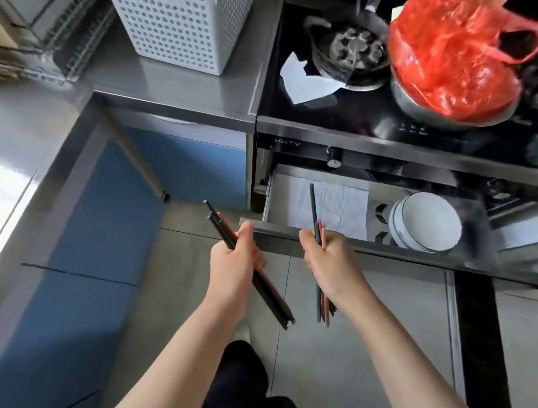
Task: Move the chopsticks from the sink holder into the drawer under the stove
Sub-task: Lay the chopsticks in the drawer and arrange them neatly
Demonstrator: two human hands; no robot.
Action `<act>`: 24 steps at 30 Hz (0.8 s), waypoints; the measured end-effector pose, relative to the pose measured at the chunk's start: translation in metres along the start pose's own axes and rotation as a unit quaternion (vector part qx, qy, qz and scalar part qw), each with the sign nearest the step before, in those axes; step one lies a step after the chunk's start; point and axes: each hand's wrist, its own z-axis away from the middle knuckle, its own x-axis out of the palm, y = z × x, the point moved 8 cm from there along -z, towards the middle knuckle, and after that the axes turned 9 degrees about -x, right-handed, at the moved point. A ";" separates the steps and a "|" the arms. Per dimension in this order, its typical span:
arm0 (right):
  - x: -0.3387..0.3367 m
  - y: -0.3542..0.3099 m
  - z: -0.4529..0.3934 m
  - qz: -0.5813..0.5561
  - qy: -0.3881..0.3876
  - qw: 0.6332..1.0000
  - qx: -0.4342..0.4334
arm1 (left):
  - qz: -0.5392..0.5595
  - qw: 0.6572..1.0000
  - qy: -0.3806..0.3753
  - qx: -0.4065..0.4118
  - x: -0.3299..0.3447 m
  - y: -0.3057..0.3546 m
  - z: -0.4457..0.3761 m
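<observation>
1. Gripping a bundle of dark chopsticks (251, 267) around its middle, the left hand (234, 268) is closing its fist on them just in front of the drawer's front edge, with the sticks slanting from upper left to lower right.
2. The right hand (331, 268) is clutching a second bundle of coloured chopsticks (317, 231), fingers wrapped tight; their tips are poking over the front lip of the drawer (392, 252) while the tails are hanging below the wrist.
3. One stick from the right bundle is reaching further than the others, out over the white liner paper (336, 206) on the drawer floor.
4. These sticks are looking light, stiff and smooth, so I am judging that they are likely to slide or fan apart; holding them near the middle, as both hands are doing, is keeping each bundle together.
5. The drawer is standing pulled out beneath the stove (393, 117), and a white bowl (425, 222) is occupying its right part, leaving the papered left part free.
6. Around it, a perforated white basket (177, 7) is sitting on the steel counter (173, 86), and a red plastic bag (455, 50) is resting in a pot on the stove.
</observation>
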 end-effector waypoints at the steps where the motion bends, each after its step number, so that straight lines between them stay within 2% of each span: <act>1: -0.005 0.002 -0.012 0.004 -0.003 1.000 0.001 | 0.002 1.000 0.000 -0.008 0.009 0.003 -0.011; 6: -0.035 0.017 -0.068 0.054 -0.008 0.998 0.010 | 0.043 0.997 0.029 -0.057 0.048 0.010 -0.054; 12: -0.074 0.044 -0.138 0.062 -0.043 0.997 -0.012 | 0.107 0.983 0.071 -0.132 0.101 -0.015 -0.095; 19: -0.114 0.087 -0.209 0.074 -0.120 0.989 -0.043 | 0.261 0.932 0.171 -0.183 0.164 -0.066 -0.145; 24: -0.109 0.141 -0.244 0.125 -0.193 0.972 -0.041 | 0.306 0.906 0.196 -0.218 0.207 -0.115 -0.185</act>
